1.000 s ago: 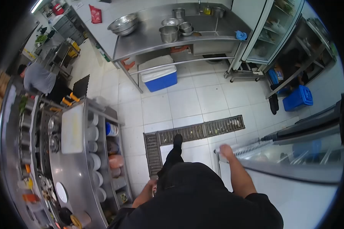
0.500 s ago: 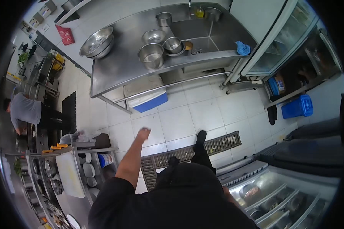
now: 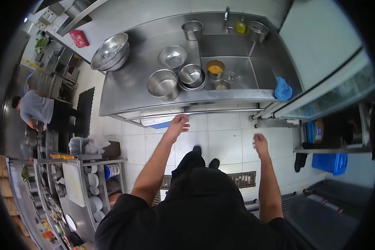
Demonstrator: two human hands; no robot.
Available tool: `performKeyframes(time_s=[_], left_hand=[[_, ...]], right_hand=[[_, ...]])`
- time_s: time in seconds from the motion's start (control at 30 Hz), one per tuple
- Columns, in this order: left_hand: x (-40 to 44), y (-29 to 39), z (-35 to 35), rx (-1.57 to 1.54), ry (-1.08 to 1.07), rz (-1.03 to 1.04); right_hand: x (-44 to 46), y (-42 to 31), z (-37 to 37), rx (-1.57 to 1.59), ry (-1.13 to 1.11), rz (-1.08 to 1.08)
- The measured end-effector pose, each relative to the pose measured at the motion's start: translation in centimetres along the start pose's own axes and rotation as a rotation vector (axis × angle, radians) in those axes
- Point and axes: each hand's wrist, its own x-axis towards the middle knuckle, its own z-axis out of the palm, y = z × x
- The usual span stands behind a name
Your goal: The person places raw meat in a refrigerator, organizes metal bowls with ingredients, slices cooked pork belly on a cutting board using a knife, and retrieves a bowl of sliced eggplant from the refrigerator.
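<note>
My left hand reaches forward in front of the steel sink counter, empty, with its fingers apart. My right hand hangs over the floor below the sink, holding nothing visible, its fingers loosely bent. Nearest my left hand on the counter is a deep steel pot. Beside it sits a smaller steel pot in another vessel, with a wide steel bowl behind. In the sink stand a pot with orange contents and a small steel cup.
A blue cloth lies on the sink's front right edge. Large nested bowls stand at the counter's left end. A glass-doored fridge is at right. A co-worker bends over a worktop at far left. A floor drain grate lies near my feet.
I have stepped closer to the sink counter. My left hand has moved forward and right; my right hand has come up into view from beside my body. The open chilled drawer no longer shows.
</note>
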Motion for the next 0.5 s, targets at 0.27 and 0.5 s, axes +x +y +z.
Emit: performKeyframes(time_s=[0.27, 0.5], left_hand=[[15.7, 5.2, 3.3, -0.436, 0.455, -0.044], [21.0, 5.5, 4.3, -0.435, 0.555, 0.041]], right_hand=[[11.4, -32.2, 14.8, 0.050, -0.282, -0.422], [20.4, -39.0, 25.6, -0.651, -0.274, -0.506]])
